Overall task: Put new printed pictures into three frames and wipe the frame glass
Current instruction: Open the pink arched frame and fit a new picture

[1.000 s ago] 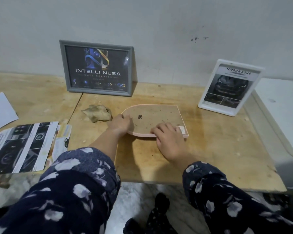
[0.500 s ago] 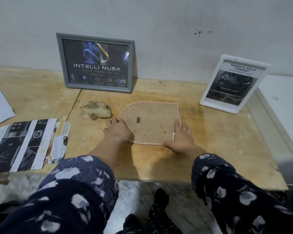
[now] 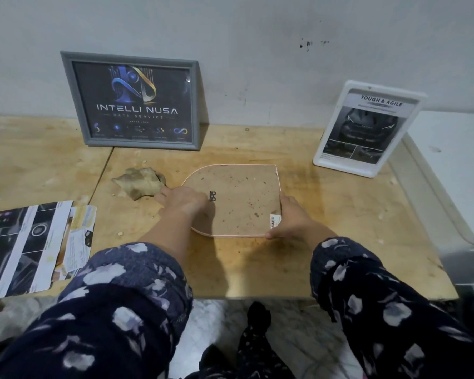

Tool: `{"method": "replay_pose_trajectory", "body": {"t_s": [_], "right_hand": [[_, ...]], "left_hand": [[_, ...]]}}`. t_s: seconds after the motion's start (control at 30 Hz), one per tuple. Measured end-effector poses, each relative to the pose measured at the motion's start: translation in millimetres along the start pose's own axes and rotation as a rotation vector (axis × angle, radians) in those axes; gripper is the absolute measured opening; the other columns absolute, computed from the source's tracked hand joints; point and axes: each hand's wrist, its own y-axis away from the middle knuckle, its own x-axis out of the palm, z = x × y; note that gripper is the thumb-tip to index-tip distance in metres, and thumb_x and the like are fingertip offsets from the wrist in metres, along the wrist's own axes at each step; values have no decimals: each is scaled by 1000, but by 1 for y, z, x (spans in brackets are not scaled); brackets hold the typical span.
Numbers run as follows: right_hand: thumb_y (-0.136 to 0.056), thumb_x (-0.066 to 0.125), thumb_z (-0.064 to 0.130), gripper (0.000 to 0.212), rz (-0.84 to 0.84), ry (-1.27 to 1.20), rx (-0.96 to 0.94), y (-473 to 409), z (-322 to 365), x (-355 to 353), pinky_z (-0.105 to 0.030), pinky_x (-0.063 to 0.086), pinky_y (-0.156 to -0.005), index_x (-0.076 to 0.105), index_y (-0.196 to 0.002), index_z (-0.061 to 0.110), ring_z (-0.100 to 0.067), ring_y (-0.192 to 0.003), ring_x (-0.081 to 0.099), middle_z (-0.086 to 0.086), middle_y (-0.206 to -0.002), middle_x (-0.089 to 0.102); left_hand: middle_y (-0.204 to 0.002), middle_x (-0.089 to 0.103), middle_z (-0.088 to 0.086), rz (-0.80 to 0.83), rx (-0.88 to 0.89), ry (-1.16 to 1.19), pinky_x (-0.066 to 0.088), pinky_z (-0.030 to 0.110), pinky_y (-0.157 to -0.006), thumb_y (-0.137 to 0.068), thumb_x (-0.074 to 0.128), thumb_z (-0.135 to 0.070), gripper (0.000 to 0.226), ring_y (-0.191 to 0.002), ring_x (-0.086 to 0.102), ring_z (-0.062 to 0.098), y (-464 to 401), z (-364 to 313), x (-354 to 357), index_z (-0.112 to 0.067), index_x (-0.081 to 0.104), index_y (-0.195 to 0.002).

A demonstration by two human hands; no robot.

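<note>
An arched frame (image 3: 236, 199) lies face down on the wooden table (image 3: 326, 228), its brown backing up, a small metal hanger (image 3: 212, 196) near its rounded left end and a barcode sticker (image 3: 275, 221) at its near right corner. The left hand (image 3: 182, 201) rests on the rounded end, fingers bent over the edge; whether they clasp it I cannot tell. The right hand (image 3: 290, 217) holds the straight right edge, thumb at the near corner. A crumpled cloth (image 3: 140, 182) sits just left of the left hand. Against the wall stand a grey frame (image 3: 134, 101) (dark poster inside) and a white frame (image 3: 367, 128) with a car print. Loose prints (image 3: 30, 247) lie at the left.
</note>
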Motion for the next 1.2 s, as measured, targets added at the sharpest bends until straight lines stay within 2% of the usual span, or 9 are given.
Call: {"method": "replay_pose_trajectory", "body": {"t_s": [0.27, 0.37, 0.43, 0.7, 0.87, 0.93, 1.0, 1.1, 1.2], "right_hand": [[-57, 90, 26, 121, -20, 62, -6, -5, 0, 1, -40, 35, -108, 14, -150, 11, -28, -131, 35, -7, -142, 36], [-56, 91, 25, 123, -21, 57, 8, -7, -1, 0, -41, 34, -109, 14, -150, 11, -28, -131, 34, -7, -143, 35], [-56, 91, 24, 121, -25, 60, 22, -7, 0, -2, -40, 34, -109, 15, -149, 10, -28, -132, 33, -7, -144, 34], [-60, 89, 21, 128, 16, 42, 79, -5, 4, -4, -41, 27, -112, 1, -152, 11, -31, -140, 21, -6, -153, 19], [-62, 86, 23, 127, 144, -81, 133, -3, 6, -19, -46, 23, -116, -4, -152, 21, -29, -144, 16, -3, -159, 6], [-69, 80, 16, 113, 125, -202, 160, -2, 6, -31, -45, 26, -114, 3, -152, 22, -29, -141, 23, -4, -157, 13], [-78, 68, 3, 87, 90, -401, 171, -1, 2, -45, -44, 37, -109, 21, -148, 23, -29, -131, 39, -7, -149, 33], [-87, 49, -7, 63, 33, -716, 246, 12, -21, -65, -41, 50, -95, 35, -144, 17, -24, -113, 55, -8, -138, 52], [-89, 47, -4, 50, -138, -593, 367, 29, -55, -75, -37, 50, -93, 44, -138, 9, -28, -112, 55, -11, -132, 55]], "left_hand": [[-137, 41, 23, 9, -44, -76, 31, 41, -108, -85, 57, -44, 64, -127, 33, 38, -12, -1, -3, -1, 47, -131], [-136, 44, 21, 37, -81, 64, 45, 43, -100, -78, 67, -47, 76, -121, 45, 37, -18, -1, -7, 0, 44, -134], [-131, 53, 19, 56, -51, 125, 50, 41, -96, -79, 70, -43, 69, -116, 53, 35, -22, -2, -13, 0, 50, -129], [-137, 48, 17, 83, 68, 400, 42, 43, -103, -87, 69, -28, 66, -125, 47, 34, -15, 2, -22, -3, 36, -138], [-130, 52, 17, 98, 184, 535, 44, 43, -95, -91, 64, -22, 53, -119, 50, 33, -4, -10, -40, -4, 38, -134], [-125, 54, 14, 122, 230, 584, 45, 41, -94, -92, 62, -18, 48, -116, 52, 29, 2, -24, -50, -6, 40, -132], [-121, 56, 12, 148, 285, 624, 45, 39, -92, -92, 61, -14, 43, -113, 54, 28, 7, -39, -52, -6, 42, -130], [-122, 53, 12, 187, 326, 651, 45, 39, -94, -92, 62, -12, 49, -116, 52, 28, 18, -62, -31, -7, 32, -131], [-128, 50, 14, 263, 355, 649, 46, 37, -89, -94, 56, -10, 49, -114, 51, 27, 31, -86, 9, -7, 27, -134]]}}
